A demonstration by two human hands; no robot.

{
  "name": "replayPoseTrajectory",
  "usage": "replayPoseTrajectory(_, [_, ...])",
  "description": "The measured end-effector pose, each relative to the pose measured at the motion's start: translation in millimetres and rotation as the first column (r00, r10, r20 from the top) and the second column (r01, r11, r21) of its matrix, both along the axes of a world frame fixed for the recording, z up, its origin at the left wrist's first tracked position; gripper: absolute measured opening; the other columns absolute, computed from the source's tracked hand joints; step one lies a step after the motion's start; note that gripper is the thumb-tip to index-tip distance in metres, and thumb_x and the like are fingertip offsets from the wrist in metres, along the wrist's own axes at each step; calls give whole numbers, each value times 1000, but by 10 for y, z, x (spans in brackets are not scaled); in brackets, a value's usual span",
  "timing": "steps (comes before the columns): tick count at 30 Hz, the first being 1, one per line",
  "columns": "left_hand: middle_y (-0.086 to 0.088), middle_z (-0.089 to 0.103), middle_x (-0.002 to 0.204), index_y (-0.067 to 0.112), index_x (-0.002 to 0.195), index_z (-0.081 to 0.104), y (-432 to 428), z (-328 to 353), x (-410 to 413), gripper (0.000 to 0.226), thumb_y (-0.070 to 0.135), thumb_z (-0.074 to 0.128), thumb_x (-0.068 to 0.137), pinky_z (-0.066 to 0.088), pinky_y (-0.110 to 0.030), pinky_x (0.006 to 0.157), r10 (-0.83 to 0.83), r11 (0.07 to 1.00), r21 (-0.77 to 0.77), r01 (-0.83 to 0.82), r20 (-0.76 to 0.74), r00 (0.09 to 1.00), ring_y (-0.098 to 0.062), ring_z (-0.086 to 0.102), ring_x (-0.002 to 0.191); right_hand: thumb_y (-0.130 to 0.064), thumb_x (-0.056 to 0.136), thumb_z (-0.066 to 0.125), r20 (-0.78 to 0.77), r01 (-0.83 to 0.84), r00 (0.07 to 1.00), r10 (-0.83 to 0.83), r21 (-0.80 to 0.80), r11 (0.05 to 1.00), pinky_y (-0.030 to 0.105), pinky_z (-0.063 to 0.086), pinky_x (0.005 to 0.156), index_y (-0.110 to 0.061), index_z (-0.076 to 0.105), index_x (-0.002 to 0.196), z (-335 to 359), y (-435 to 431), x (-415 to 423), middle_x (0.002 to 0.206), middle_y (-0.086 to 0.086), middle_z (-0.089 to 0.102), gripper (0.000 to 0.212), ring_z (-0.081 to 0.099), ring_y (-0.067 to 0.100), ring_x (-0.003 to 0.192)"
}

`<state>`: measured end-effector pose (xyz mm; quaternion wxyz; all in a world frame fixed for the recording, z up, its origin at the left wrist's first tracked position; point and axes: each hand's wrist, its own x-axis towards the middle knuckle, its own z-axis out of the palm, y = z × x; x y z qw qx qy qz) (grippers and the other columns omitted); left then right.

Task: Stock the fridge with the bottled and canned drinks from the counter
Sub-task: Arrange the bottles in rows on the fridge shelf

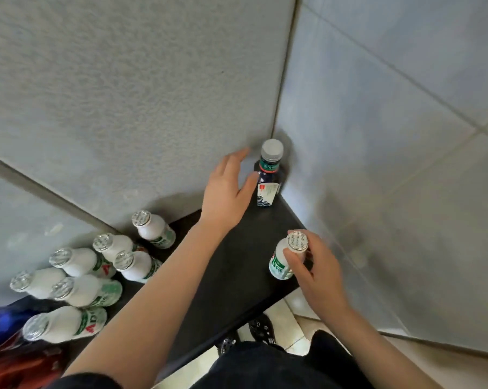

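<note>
Hands on two drinks at once here. The left hand (223, 192) reaches into the far corner, fingers straight and spread. Its thumb is right at the side of the dark bottle (268, 175) and nothing is curled round it yet. The right hand (316, 265) grips a white bottle (279, 265) by its neck, at the right end of the black counter (231, 262). No fridge in view.

The danger is that corner. A one-sided nudge could tip the dark bottle into the tiled wall (377, 136). And that left forearm, drawn back carelessly, could bowl over the white bottles (77, 290) crowded on the left, beside the blue can (4, 324).

On labels, red "AD" on green and white shows on the cluster. The dark bottle's green neck band carries Chinese characters, too small to read. The foil-lid print is illegible.
</note>
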<state>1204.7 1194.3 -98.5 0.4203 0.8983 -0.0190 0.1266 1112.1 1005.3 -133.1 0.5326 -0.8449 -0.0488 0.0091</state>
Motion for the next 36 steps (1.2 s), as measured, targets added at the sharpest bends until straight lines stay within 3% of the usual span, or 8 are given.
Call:
replayPoseTrajectory(6, [-6,37,141,20,141,39,-453,-128,396,50,22,54,94,48,-37,92,-65,998,-6,65,-7,998,-23,49,116,-50,83,53,-1,52,999,-52,15,999,10,45,69,-37,56,104,-31,-331,47,93,-16,63,25,62,3,88])
replayPoseTrajectory(10, [-4,42,129,24,140,41,-549,-193,458,51,27,57,92,47,-29,85,29,999,-39,-28,14,999,-15,51,102,-52,83,53,-8,111,994,-111,34,993,13,49,71,-42,54,102,-63,-440,-7,97,-21,62,22,62,-1,89])
replayPoseTrajectory(14, [-8,51,119,17,130,48,-515,-229,443,50,35,64,87,50,-37,81,51,998,38,-54,53,997,-25,54,100,-55,82,52,-23,177,984,-176,35,984,26,54,78,-41,55,106,-86,-470,-86,99,-19,63,28,62,2,93])
replayPoseTrajectory(17, [-8,58,103,22,124,41,-490,-281,320,40,34,58,90,52,-41,73,8,996,-86,-9,-13,1000,-23,58,85,-55,82,51,-2,246,969,-246,10,969,25,54,77,-47,53,102,-65,-455,-159,97,-22,62,22,61,-1,92])
replayPoseTrajectory(21, [-1,58,104,24,131,38,-493,-315,140,42,30,55,93,45,-27,71,-56,995,-81,59,40,998,-14,57,84,-52,85,56,10,373,928,-373,18,928,32,54,79,-43,53,102,-14,-428,-353,97,-16,63,19,61,1,91])
replayPoseTrajectory(26, [15,51,95,11,130,33,-481,-227,-67,41,24,50,95,45,-7,70,-8,919,-391,42,88,996,8,58,80,-48,86,56,39,499,864,-501,58,865,25,51,78,-39,56,101,126,-415,-606,93,-20,64,18,62,1,90])
replayPoseTrajectory(31, [12,51,98,23,122,33,-657,-93,-342,39,40,46,89,43,-5,69,-273,850,-447,278,78,959,8,57,81,-40,85,56,58,667,739,-672,78,741,17,49,72,-37,56,101,225,-451,-1078,90,-16,66,16,63,2,85])
replayPoseTrajectory(36, [12,53,93,33,111,38,-1094,-16,-680,25,30,48,89,43,-3,65,-665,681,-407,609,4,747,11,57,79,-38,85,59,34,856,509,-860,87,510,9,46,64,-39,55,97,204,-433,-1806,91,-25,64,12,62,-1,84])
